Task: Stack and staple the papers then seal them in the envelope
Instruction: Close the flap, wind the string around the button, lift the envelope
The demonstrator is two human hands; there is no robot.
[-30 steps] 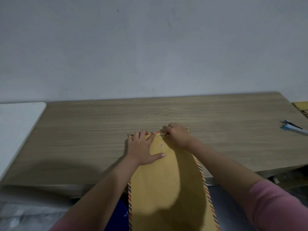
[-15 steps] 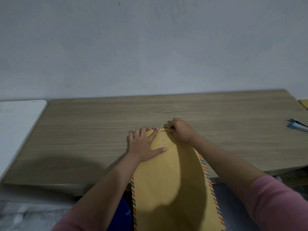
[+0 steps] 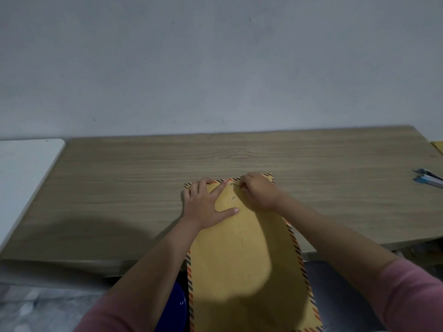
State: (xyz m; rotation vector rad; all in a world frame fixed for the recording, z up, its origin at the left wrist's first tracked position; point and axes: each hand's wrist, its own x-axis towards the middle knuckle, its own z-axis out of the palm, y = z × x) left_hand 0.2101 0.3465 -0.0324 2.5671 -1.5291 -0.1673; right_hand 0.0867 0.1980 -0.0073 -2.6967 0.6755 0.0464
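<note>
Kraft-brown with a striped border, the envelope (image 3: 242, 255) lies lengthwise on the table (image 3: 143, 188), its near end hanging past the edge. The left hand (image 3: 206, 204) presses flat on the flap end, fingers spread. The right hand (image 3: 259, 192) pinches what looks like a thin string beside the upper of two fasteners (image 3: 231, 185). The papers are not in view, presumably inside. The string could slip off if tension drops; the overhanging envelope could slide should the left hand lift. Count: one envelope, two fasteners, two hands, one stapler (image 3: 428, 179) far right.
</note>
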